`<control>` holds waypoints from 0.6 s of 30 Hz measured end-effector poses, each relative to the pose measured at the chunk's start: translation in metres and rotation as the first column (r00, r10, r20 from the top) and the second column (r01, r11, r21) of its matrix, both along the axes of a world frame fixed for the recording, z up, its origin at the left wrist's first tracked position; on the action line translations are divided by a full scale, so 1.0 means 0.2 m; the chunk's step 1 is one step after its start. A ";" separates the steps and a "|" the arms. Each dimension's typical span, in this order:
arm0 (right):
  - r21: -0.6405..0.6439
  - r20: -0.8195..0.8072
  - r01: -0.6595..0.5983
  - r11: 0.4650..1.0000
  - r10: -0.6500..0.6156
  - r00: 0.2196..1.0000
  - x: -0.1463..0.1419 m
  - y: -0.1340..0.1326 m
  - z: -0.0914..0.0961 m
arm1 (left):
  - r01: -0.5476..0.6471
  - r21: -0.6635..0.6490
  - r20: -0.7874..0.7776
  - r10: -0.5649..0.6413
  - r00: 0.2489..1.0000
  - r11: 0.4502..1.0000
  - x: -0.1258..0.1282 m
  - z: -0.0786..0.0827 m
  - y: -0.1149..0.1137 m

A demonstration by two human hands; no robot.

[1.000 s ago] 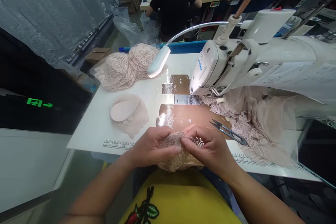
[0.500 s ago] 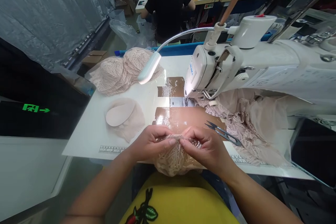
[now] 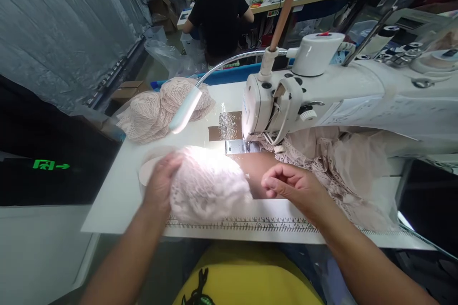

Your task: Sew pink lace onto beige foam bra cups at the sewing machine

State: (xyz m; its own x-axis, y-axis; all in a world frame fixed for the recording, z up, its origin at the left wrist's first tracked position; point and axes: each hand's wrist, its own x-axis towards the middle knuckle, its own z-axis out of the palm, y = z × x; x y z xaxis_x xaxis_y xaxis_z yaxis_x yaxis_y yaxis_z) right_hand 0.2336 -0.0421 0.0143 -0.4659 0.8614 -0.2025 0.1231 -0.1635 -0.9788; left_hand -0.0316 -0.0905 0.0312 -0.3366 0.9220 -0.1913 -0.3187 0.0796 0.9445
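One lace piece over the worktop, left of the middle and close to the near edge, left hand gripping it by its left side. Right hand over the brown patch, apart from the lace piece, fingers curled toward the thumb; impossible to tell whether closed on anything. Beyond the far left corner, a box and a clear bag, contents too unclear to tell. At that corner, a lace bundle. Behind the left hand, a pad, partly hidden, with white surface between it and the left edge. Ruler along the near edge; machine and heaped fabric filling the right side.
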 end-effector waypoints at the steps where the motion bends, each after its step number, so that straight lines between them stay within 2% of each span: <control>1: 0.043 0.050 0.021 0.999 -0.024 0.998 0.04 0.01 0.01 | -0.116 0.063 -0.159 0.125 0.979 0.991 -0.05 0.03 0.02; 2: 0.093 0.109 0.036 0.995 -0.046 0.993 0.07 0.02 0.02 | -0.190 0.132 -0.332 0.224 0.916 0.973 -0.07 0.05 0.05; 3: 0.149 0.174 0.042 0.988 -0.068 0.982 0.09 0.03 0.03 | -0.202 0.207 -0.501 0.281 0.819 0.957 -0.08 0.06 0.08; 4: 0.201 0.243 0.032 0.979 -0.081 0.967 0.10 0.04 0.04 | -0.146 0.266 -0.655 0.290 0.698 0.953 -0.06 0.06 0.12; 5: 0.245 0.312 0.005 0.969 -0.084 0.946 0.10 0.05 0.06 | -0.041 0.282 -0.795 0.257 0.550 0.959 -0.02 0.04 0.16; 6: 0.282 0.376 -0.033 0.959 -0.079 0.923 0.09 0.07 0.07 | 0.109 0.259 -0.900 0.199 0.389 0.960 0.04 0.01 0.20; 7: 0.312 0.433 -0.079 0.947 -0.068 0.899 0.08 0.09 0.08 | 0.248 0.171 -0.973 0.125 0.192 0.953 0.11 -0.03 0.23; 8: 0.336 0.489 -0.135 0.932 -0.050 0.871 0.06 0.11 0.08 | 0.312 0.020 -0.998 0.039 -0.052 0.950 0.19 -0.08 0.27; 9: 0.360 0.541 -0.192 0.913 -0.036 0.840 0.04 0.13 0.09 | 0.347 -0.163 -0.959 -0.067 -0.274 0.923 0.27 -0.13 0.30; 11: 0.415 0.619 -0.281 0.865 -0.042 0.784 0.00 0.17 0.07 | 0.371 -0.261 -0.922 -0.117 -0.368 0.891 0.40 -0.22 0.32; 14: 0.501 0.670 -0.355 0.790 -0.094 0.736 -0.04 0.19 -0.01 | 0.416 -0.318 -0.901 -0.135 -0.412 0.852 0.51 -0.28 0.30; 16: 0.540 0.693 -0.410 0.735 -0.112 0.712 -0.07 0.19 -0.07 | 0.442 -0.339 -0.893 -0.137 -0.428 0.830 0.52 -0.27 0.26; 18: 0.550 0.741 -0.488 0.678 -0.126 0.659 -0.09 0.17 -0.12 | 0.454 -0.348 -0.900 -0.158 -0.405 0.820 0.50 -0.22 0.24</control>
